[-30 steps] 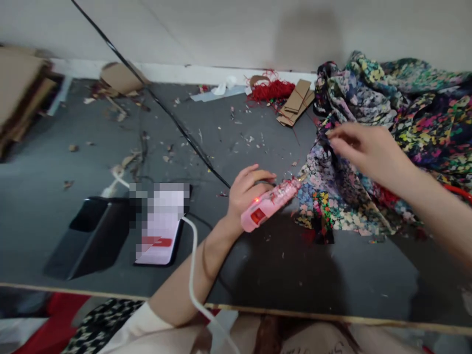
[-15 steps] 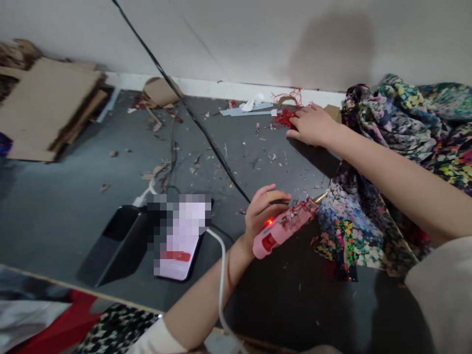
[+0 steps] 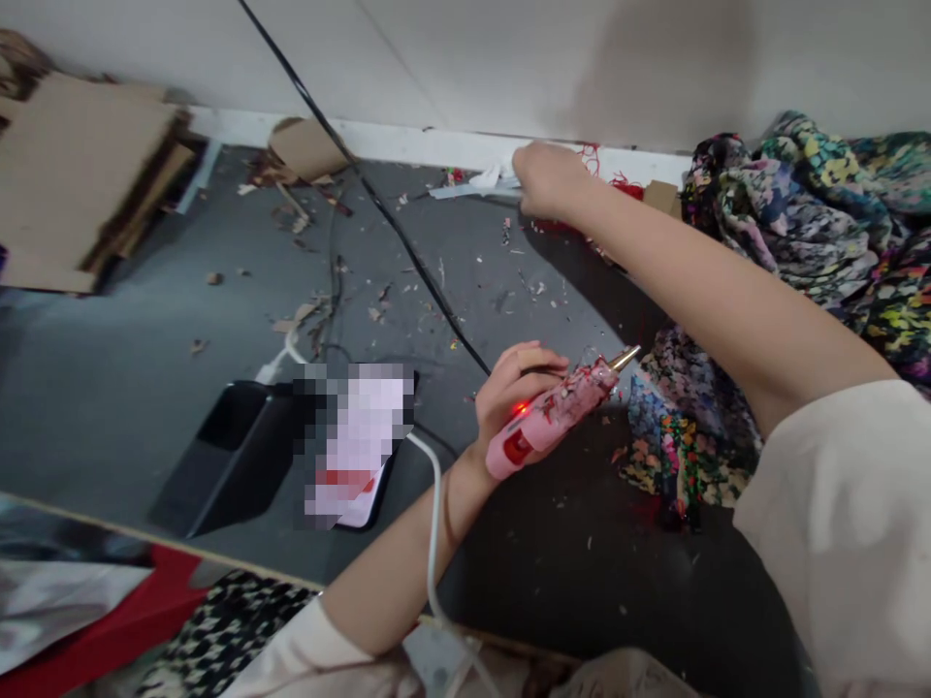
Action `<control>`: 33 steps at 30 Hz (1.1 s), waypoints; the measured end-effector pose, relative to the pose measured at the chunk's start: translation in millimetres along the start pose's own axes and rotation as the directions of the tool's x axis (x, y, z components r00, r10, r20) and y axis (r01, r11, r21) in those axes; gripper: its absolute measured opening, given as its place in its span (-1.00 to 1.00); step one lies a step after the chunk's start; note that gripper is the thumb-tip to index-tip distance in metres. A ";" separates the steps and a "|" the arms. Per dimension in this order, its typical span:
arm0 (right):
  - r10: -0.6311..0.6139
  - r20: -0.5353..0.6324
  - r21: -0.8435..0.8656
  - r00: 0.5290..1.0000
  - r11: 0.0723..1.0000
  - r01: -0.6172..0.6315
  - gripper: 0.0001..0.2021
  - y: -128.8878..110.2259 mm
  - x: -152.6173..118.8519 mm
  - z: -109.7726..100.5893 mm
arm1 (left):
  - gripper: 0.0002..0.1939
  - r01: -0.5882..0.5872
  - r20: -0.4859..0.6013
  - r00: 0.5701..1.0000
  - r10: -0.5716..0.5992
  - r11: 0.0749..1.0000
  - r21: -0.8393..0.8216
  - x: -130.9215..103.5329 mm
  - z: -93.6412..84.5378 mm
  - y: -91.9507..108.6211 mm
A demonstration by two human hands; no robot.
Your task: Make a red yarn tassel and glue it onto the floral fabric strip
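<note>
My left hand (image 3: 513, 393) is wrapped round a pink glue gun (image 3: 557, 419) with a metal tip that points up and right, and a red light glows on its side. At the back of the grey table, my right hand (image 3: 553, 182) is closed at the right end of some white strips (image 3: 472, 188); its fingertips are hidden, so what they grip cannot be made out. Red threads (image 3: 626, 187) lie beside and behind the right forearm. Flowered fabric (image 3: 698, 388) lies to the right of the glue gun's tip.
A lit phone (image 3: 368, 417) and a dark device (image 3: 233, 446) with a white cable lie left of my left hand. Stacked cardboard (image 3: 80, 184) sits at the far left. A black cord (image 3: 397, 247) crosses the table (image 3: 240, 320). Bunched fabric (image 3: 800, 213) lies at the right.
My right hand has moved left from the red threads to the white strips, and its spread fingers have closed. The view has shifted slightly. My left hand still holds the glue gun.
</note>
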State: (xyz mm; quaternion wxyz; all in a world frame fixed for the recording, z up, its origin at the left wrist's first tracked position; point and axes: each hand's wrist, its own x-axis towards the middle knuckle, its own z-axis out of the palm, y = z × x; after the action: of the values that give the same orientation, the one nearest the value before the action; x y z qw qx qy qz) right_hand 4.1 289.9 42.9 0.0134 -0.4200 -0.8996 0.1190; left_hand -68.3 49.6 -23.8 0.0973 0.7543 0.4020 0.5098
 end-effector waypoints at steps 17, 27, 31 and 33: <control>0.497 -0.144 0.946 0.856 0.324 -0.029 -0.87 28.5 -299.3 -15.3 | -0.78 -0.377 0.326 0.888 0.325 0.920 0.111 7.9 7.5 11.4; 0.104 0.433 0.825 0.895 -0.446 -0.347 -0.77 -111.1 -385.3 62.3 | -0.78 -0.304 0.378 0.892 0.248 0.948 0.095 4.4 15.3 20.6; 0.114 0.406 0.754 0.907 -0.603 -0.262 -0.73 -154.3 -367.9 85.4 | -0.84 -0.296 0.417 0.885 0.208 0.942 0.160 4.5 14.5 21.8; 0.099 0.392 0.717 0.914 -0.656 -0.236 -0.67 -168.9 -358.1 95.9 | -0.84 -0.314 0.431 0.879 0.205 0.929 0.199 5.5 14.4 22.9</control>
State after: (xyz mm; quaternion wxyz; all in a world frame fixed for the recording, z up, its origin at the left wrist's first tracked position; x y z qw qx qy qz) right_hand 96.7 -105.8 15.0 0.3191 -0.3399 -0.1813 0.8659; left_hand -43.6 42.2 -13.9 0.0076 0.8963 0.3316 0.2942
